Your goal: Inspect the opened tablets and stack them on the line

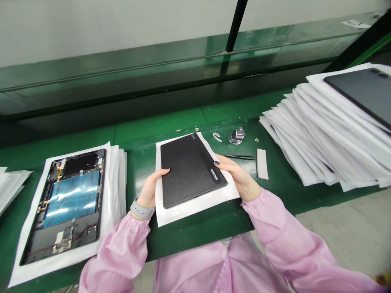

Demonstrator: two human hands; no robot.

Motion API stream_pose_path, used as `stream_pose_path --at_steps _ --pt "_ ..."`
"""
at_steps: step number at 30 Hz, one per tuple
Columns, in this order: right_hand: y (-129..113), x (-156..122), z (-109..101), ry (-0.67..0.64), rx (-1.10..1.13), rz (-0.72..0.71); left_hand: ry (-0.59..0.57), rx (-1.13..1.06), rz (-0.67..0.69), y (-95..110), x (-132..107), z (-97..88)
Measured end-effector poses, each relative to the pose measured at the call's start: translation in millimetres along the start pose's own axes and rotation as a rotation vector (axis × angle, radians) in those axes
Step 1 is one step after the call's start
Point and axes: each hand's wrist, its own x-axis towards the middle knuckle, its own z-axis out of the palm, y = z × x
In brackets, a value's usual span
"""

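head: left hand point(152, 189) and right hand point(236, 177) grip a black tablet point(189, 171) (edges only).

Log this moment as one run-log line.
left hand: grips black tablet edge | right hand: grips opposite edge | tablet: back up on white foam sheet

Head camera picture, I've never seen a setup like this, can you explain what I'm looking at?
This one picture comes from a camera worn on a person's head, looking down at their own hands. The left hand and right hand, in pink sleeves, hold a black tablet on a white sheet, on a green workbench. To the left lies an opened tablet showing its insides. To the right are a stack of white sheets, tweezers and a grey strip.
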Motion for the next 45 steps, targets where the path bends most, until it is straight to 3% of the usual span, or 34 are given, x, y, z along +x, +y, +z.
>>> stream_pose_path --at_steps 18,25,27,30,35,39,45 --pt "0.8 1.2 -0.5 0.058 0.062 0.05 -0.031 -0.014 0.002 0.6 3.1 -3.2" --pt "6.7 8.5 -4.0 0.111 -0.026 0.015 -0.014 0.032 0.019 -0.4 4.7 -4.3" --pt "8.4 10.0 -5.2 0.104 -0.04 0.029 -0.026 0.035 0.096 -2.9 4.9 -3.7" --pt "10.9 10.2 -5.3 0.047 -0.043 0.024 -0.151 0.034 0.283 -8.9 3.6 -4.5" --pt "13.7 7.4 -4.7 -0.159 0.001 0.044 -0.305 0.267 0.543 -23.9 -10.7 -8.8" --pt "13.5 4.9 -5.0 -0.312 0.065 0.042 -0.29 0.524 0.728 -38.4 -35.4 -6.9" --pt "16.0 2.4 -4.5 -0.405 0.091 0.038 -0.187 0.674 0.795 -50.0 -64.3 0.4"
